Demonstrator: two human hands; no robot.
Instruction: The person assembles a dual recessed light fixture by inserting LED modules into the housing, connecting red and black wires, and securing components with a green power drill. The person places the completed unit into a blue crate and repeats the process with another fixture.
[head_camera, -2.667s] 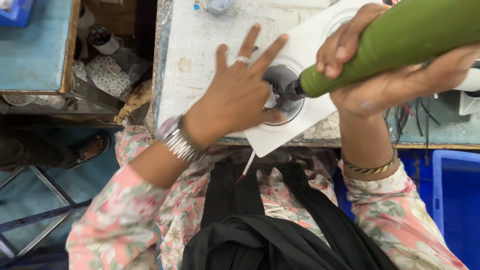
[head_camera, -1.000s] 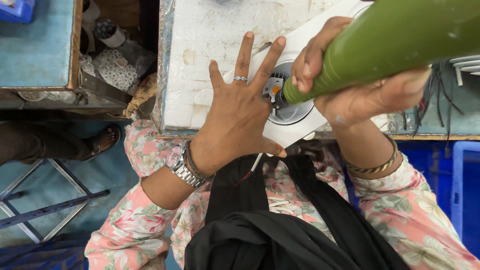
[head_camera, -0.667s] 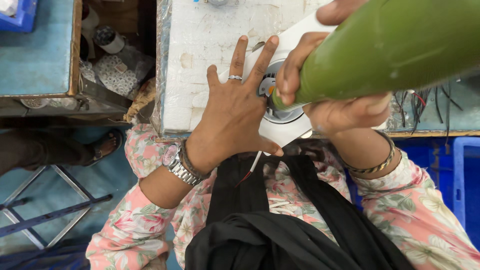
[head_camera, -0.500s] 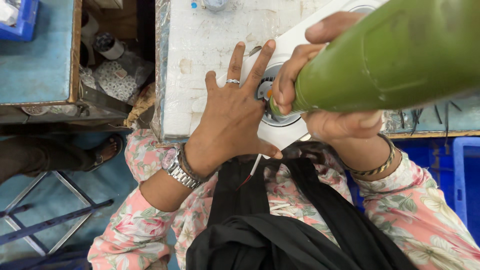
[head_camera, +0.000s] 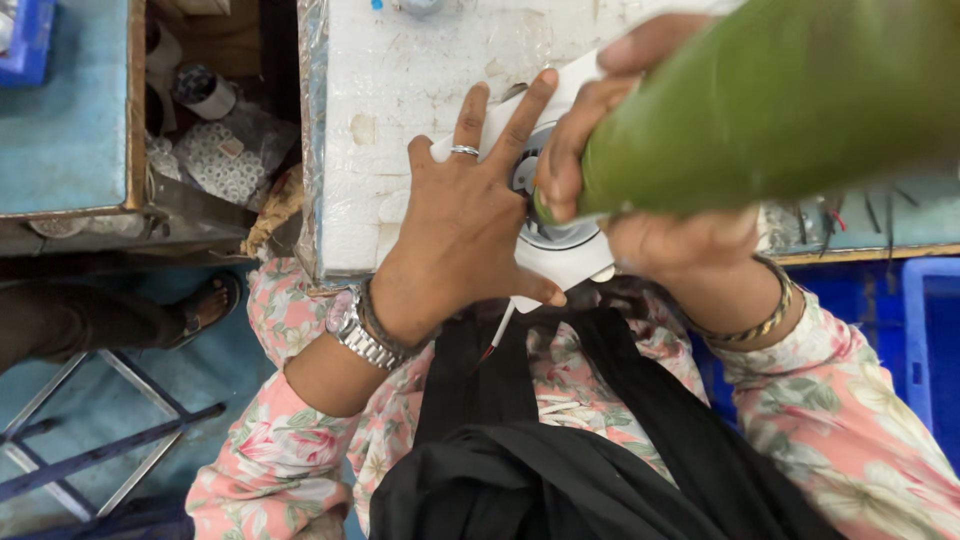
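Observation:
My left hand (head_camera: 462, 228) lies flat with fingers spread on a white square plastic housing (head_camera: 565, 262) that has a round metal part (head_camera: 540, 225) in its middle. It wears a ring and a metal wristwatch. My right hand (head_camera: 640, 190) grips a thick green power screwdriver (head_camera: 790, 100), whose tip points down into the round part beside my left fingers. A thin white wire with a red end (head_camera: 498, 332) hangs from the housing's near edge.
The housing rests on a white foam-topped bench (head_camera: 400, 100). A wooden box (head_camera: 210, 150) at left holds a bag of small white rings and a roll. A blue crate (head_camera: 925, 330) sits at right. Another person's sandalled foot (head_camera: 205, 305) and a stool frame (head_camera: 90, 450) are at lower left.
The green tool has swung closer and now fills the upper right. My left hand has slid slightly left along the housing while staying flat on it.

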